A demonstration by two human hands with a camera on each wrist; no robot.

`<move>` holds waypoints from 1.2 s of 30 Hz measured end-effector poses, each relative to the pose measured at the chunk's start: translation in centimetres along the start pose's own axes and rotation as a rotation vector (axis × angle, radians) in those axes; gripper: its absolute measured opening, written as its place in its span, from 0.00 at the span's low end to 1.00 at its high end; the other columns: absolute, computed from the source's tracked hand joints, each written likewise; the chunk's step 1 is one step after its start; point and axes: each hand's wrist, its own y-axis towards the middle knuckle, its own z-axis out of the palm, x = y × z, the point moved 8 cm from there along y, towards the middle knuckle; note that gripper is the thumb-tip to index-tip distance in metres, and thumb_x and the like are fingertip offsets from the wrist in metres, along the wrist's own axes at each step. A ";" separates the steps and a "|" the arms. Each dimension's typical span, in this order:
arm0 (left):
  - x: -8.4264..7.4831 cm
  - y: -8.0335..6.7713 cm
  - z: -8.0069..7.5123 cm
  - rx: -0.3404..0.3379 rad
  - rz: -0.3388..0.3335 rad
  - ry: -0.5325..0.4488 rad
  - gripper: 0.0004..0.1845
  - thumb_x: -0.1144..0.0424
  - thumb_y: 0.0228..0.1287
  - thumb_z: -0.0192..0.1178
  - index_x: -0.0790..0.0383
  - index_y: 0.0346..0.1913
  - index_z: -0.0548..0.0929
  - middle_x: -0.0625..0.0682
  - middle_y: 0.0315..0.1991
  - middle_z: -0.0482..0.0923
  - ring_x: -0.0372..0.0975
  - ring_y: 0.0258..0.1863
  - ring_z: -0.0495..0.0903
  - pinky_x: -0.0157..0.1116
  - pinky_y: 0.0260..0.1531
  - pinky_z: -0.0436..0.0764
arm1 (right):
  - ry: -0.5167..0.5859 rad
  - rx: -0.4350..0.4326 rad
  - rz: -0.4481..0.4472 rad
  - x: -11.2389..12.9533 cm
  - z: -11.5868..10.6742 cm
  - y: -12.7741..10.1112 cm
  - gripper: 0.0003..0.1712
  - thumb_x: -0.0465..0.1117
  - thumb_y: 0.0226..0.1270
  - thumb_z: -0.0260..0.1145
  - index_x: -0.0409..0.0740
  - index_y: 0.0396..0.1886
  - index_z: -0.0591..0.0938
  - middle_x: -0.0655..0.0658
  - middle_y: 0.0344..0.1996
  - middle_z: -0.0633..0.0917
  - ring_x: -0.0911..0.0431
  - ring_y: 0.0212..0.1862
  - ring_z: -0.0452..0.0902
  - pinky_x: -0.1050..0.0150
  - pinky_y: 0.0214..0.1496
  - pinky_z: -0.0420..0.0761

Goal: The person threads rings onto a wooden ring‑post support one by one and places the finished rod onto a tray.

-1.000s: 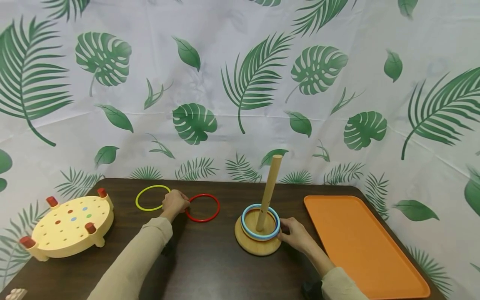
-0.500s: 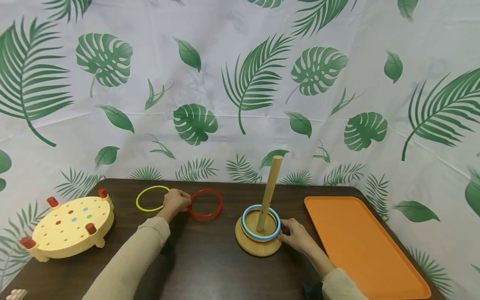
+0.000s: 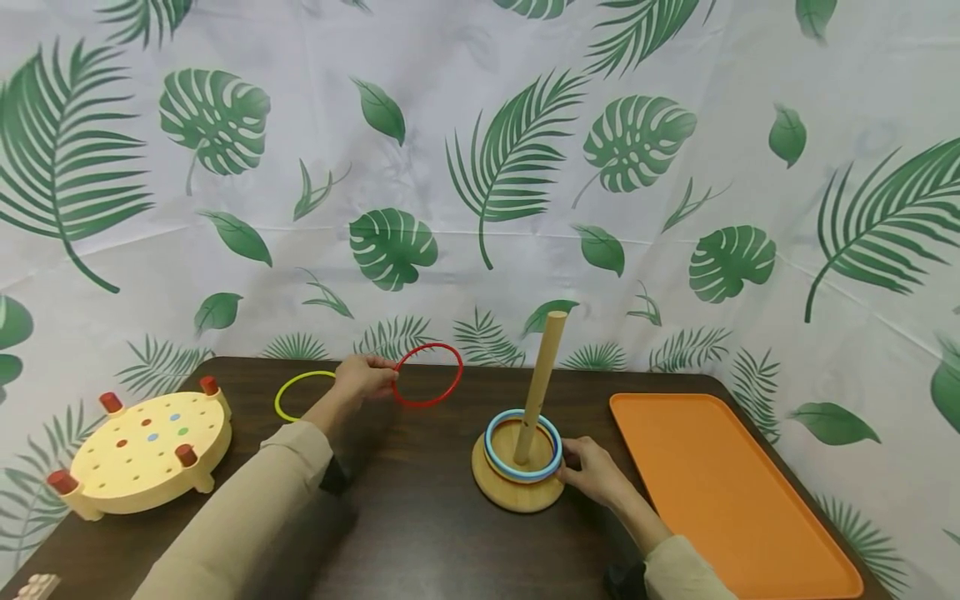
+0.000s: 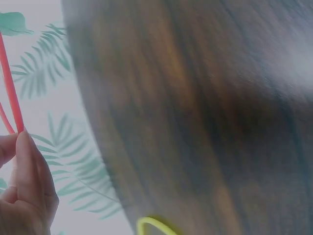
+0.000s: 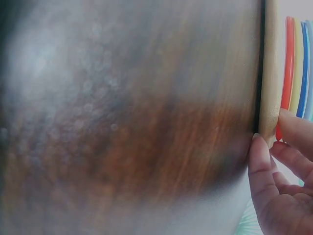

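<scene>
My left hand (image 3: 365,377) pinches a thin red ring (image 3: 427,375) by its left edge and holds it in the air above the back of the dark table (image 3: 420,533). The left wrist view shows the red ring (image 4: 11,93) between the fingertips (image 4: 27,161). A yellow ring (image 3: 294,396) lies flat on the table behind that hand. My right hand (image 3: 588,471) grips the right rim of the round wooden base (image 3: 517,493) of a peg stand (image 3: 542,383), which carries stacked rings (image 3: 522,456), blue on top. The right wrist view shows the fingers (image 5: 274,181) on the base edge (image 5: 270,73).
An orange tray (image 3: 720,483) lies at the right of the table. A pale yellow round pegboard (image 3: 138,450) with red pegs stands at the left. A small pale block (image 3: 30,587) sits at the near left corner. A leaf-print cloth hangs behind.
My left hand has lifted the red ring off the table and carried it up and to the right. The right hand has stayed on the stand's base.
</scene>
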 end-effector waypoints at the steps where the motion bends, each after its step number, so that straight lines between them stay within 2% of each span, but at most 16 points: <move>1: -0.5 -0.2 0.1 0.010 0.003 -0.002 0.14 0.72 0.59 0.60 0.76 0.48 0.79 0.50 0.26 0.80 0.33 0.24 0.80 0.40 0.38 0.85 | -0.003 -0.004 0.008 0.0 0.0 0.0 0.19 0.28 0.52 0.67 0.31 0.47 0.81 0.40 0.40 0.80 0.49 0.40 0.81 0.56 0.43 0.82; 5: -2.1 -0.8 0.7 0.063 0.022 -0.029 0.15 0.72 0.62 0.59 0.75 0.50 0.78 0.50 0.28 0.79 0.32 0.25 0.80 0.42 0.44 0.83 | -0.022 -0.016 0.032 -0.1 -0.2 0.0 0.20 0.28 0.51 0.68 0.31 0.47 0.81 0.42 0.37 0.79 0.49 0.43 0.78 0.54 0.46 0.80; 10: -4.2 -1.5 1.7 0.122 0.060 -0.085 0.16 0.71 0.62 0.59 0.76 0.52 0.76 0.51 0.30 0.78 0.32 0.24 0.79 0.36 0.38 0.85 | -0.019 -0.019 0.046 -0.2 -0.1 0.1 0.20 0.28 0.51 0.68 0.31 0.47 0.81 0.43 0.36 0.79 0.48 0.44 0.77 0.53 0.48 0.78; 16: -6.7 -2.8 3.0 0.171 0.111 -0.113 0.17 0.68 0.63 0.59 0.74 0.53 0.76 0.59 0.42 0.78 0.32 0.25 0.80 0.30 0.34 0.84 | -0.009 -0.019 0.022 -0.1 -0.1 0.0 0.19 0.28 0.51 0.68 0.30 0.46 0.81 0.41 0.37 0.79 0.48 0.41 0.80 0.53 0.45 0.81; 18: -7.5 -3.3 3.4 0.190 0.129 -0.130 0.17 0.68 0.63 0.60 0.73 0.53 0.76 0.59 0.43 0.78 0.32 0.26 0.80 0.29 0.33 0.84 | -0.010 -0.016 0.011 0.0 -0.1 0.0 0.19 0.28 0.51 0.67 0.30 0.46 0.81 0.40 0.37 0.79 0.49 0.40 0.80 0.55 0.44 0.81; 24: -10.1 -4.8 4.9 0.250 0.201 -0.176 0.16 0.67 0.63 0.61 0.71 0.51 0.76 0.50 0.36 0.79 0.33 0.29 0.81 0.31 0.37 0.84 | -0.006 -0.002 -0.020 0.1 0.0 0.2 0.18 0.28 0.52 0.67 0.31 0.45 0.81 0.41 0.36 0.81 0.51 0.39 0.81 0.60 0.41 0.82; 28: -11.6 -5.9 5.7 0.275 0.238 -0.174 0.16 0.66 0.63 0.61 0.71 0.52 0.77 0.53 0.40 0.79 0.35 0.34 0.82 0.35 0.42 0.83 | -0.013 -0.008 -0.010 0.0 0.1 0.2 0.18 0.29 0.51 0.67 0.32 0.45 0.82 0.43 0.36 0.81 0.52 0.39 0.80 0.60 0.42 0.81; 36: -13.5 -7.1 7.7 0.304 0.280 -0.185 0.14 0.69 0.62 0.60 0.71 0.50 0.78 0.57 0.42 0.80 0.37 0.35 0.82 0.37 0.42 0.84 | -0.033 -0.025 -0.001 -0.1 -0.1 0.0 0.17 0.29 0.51 0.67 0.32 0.45 0.82 0.43 0.36 0.80 0.49 0.42 0.78 0.54 0.46 0.80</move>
